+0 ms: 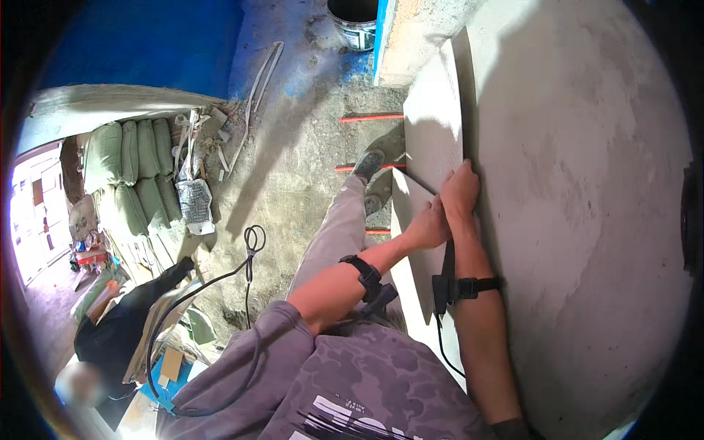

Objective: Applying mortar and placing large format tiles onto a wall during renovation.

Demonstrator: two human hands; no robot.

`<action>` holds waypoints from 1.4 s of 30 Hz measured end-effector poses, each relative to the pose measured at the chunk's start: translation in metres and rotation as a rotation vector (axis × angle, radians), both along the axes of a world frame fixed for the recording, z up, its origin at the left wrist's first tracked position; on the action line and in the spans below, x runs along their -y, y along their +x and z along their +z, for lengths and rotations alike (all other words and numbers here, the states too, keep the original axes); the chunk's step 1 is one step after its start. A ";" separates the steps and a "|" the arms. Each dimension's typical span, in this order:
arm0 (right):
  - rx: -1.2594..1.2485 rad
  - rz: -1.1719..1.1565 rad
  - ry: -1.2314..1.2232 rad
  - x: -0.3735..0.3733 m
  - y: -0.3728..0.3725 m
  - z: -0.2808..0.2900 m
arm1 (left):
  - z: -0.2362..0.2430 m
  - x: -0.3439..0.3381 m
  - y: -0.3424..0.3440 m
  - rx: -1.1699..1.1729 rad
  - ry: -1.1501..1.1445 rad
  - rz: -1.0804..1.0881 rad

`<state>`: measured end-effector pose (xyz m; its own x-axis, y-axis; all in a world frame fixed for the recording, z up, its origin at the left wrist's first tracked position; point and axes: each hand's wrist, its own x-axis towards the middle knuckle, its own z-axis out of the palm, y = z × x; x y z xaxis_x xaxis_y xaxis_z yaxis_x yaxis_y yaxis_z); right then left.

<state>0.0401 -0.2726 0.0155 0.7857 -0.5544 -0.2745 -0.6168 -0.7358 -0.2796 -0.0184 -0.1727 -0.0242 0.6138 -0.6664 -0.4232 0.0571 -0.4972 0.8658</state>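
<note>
Two large, thin, pale slabs stand on edge beside the plastered wall on my right. The nearer slab (414, 253) is in front of me, and the farther slab (434, 121) extends ahead along the wall. My left hand (428, 224) is closed at the nearer slab's upper edge, fingers curled over it. Just ahead, my right hand (460, 192) is closed at the top edge near where the slabs meet, between them and the wall. The fingertips of both hands are partly hidden. Black straps circle both wrists.
Red strips (370, 117) lie on the concrete floor by the slabs. A bucket (355, 29) stands ahead beside the wall corner. Stacked green sacks (128, 158) are at left. A black cable loop (254, 238) hangs near my left side. Another person in dark clothing (136, 319) bends at lower left.
</note>
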 end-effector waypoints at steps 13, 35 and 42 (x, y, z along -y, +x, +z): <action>-0.012 -0.001 -0.038 0.000 -0.001 -0.004 | -0.033 0.008 -0.014 0.117 -0.017 -0.070; -0.044 -0.018 -0.021 -0.002 0.006 0.004 | -0.004 -0.014 0.004 -0.166 0.042 0.052; -0.076 -0.058 -0.030 -0.003 0.011 0.004 | 0.000 -0.013 0.008 -0.193 0.085 0.036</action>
